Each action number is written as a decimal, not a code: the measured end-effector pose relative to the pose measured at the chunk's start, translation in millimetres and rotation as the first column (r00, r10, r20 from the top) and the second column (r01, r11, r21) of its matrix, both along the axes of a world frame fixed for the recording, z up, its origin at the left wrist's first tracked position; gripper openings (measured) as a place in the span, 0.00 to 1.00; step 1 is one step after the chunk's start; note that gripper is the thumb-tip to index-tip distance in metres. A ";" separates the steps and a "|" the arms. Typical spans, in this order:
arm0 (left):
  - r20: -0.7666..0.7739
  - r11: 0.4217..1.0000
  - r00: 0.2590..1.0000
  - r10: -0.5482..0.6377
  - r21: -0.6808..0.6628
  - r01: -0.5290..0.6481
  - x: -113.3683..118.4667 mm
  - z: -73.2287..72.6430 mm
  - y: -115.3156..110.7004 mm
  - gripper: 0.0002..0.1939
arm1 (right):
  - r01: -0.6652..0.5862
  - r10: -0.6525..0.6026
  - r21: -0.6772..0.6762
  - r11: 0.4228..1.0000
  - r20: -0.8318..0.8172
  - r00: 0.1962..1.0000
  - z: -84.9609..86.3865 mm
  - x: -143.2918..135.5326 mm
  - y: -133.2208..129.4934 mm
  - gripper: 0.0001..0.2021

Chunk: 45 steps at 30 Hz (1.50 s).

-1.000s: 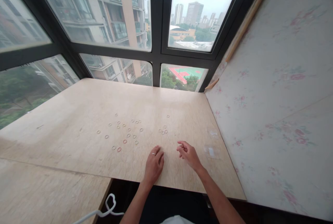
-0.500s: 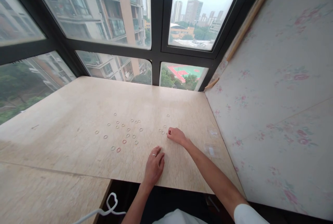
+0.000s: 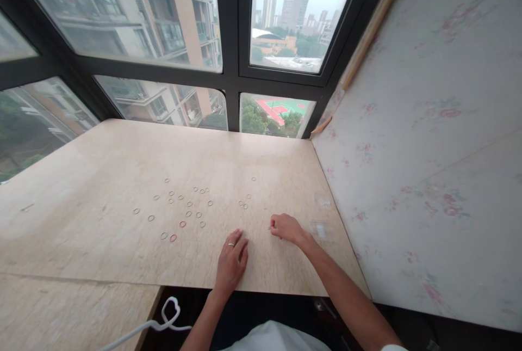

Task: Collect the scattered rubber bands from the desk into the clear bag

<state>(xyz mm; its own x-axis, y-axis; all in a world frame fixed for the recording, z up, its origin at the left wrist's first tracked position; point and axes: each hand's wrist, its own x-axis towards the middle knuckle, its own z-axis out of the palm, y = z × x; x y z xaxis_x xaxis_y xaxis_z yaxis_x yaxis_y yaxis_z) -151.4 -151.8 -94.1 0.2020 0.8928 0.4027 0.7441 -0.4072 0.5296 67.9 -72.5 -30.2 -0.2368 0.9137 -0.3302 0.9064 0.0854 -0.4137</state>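
My right hand (image 3: pixel 284 228) is closed in a pinch low over the tabletop, and a small thin ring (image 3: pixel 269 227) shows at its fingertips. My left hand (image 3: pixel 233 257) lies on the table with its fingers stretched out and holds nothing; one finger wears a ring. Several thin, loose rings are scattered left of my hands, among them a greenish one (image 3: pixel 203 224). Two red rings stand out, an upper one (image 3: pixel 182 224) and a lower one (image 3: pixel 173 238). Beyond my hands lie a small cluster of pale rings (image 3: pixel 245 206) and a lone ring (image 3: pixel 253 179).
Clear plastic packets lie at the table's right side, a nearer one (image 3: pixel 321 230) and a farther one (image 3: pixel 323 201). A flowered wall (image 3: pixel 424 188) bounds the right, dark window frames (image 3: pixel 231 90) the back. A white cable (image 3: pixel 163 324) hangs by the front left edge.
My right hand has moved right and towards me, away from the ring cluster, with a ring in its pinch. My left hand stays resting on the table. The view has turned slightly right.
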 end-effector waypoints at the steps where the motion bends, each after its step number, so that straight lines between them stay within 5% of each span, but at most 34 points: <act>1: -0.002 1.000 1.000 0.006 -0.001 -0.006 0.5 0.4 0.2 0.12 | 0.008 -0.008 -0.001 1.000 -0.001 1.000 -0.2 2.7 -3.4 0.05; 10: -0.077 1.000 0.997 -0.004 0.028 0.006 3.0 -0.4 -0.5 0.14 | 0.225 -0.209 0.088 0.970 -0.159 0.965 7.5 39.8 -37.6 0.02; 18: -0.156 0.998 0.988 0.014 0.063 -0.005 5.9 -6.5 -1.3 0.17 | 0.581 -0.477 0.205 0.788 -0.393 0.786 25.9 110.7 -67.1 0.10; 24: -0.173 0.998 0.985 0.006 0.063 0.005 7.2 -2.8 -3.0 0.18 | 0.638 -0.518 0.242 0.732 -0.412 0.750 19.9 127.9 -70.3 0.10; 35: -0.122 0.996 0.989 0.086 0.009 -0.085 12.5 -2.6 -13.4 0.18 | 0.593 -0.437 0.221 0.775 -0.490 0.754 14.9 99.3 -85.7 0.15; 40: -0.141 0.995 0.985 0.096 -0.016 -0.100 16.2 -2.1 -23.0 0.19 | 0.374 -0.242 0.199 0.906 -0.481 0.843 -12.6 55.7 -98.5 0.13; 45: -0.168 0.991 0.978 0.127 -0.016 -0.132 22.5 -2.7 -32.9 0.21 | 0.402 -0.262 0.237 0.885 -0.460 0.848 -41.5 35.9 -97.3 0.15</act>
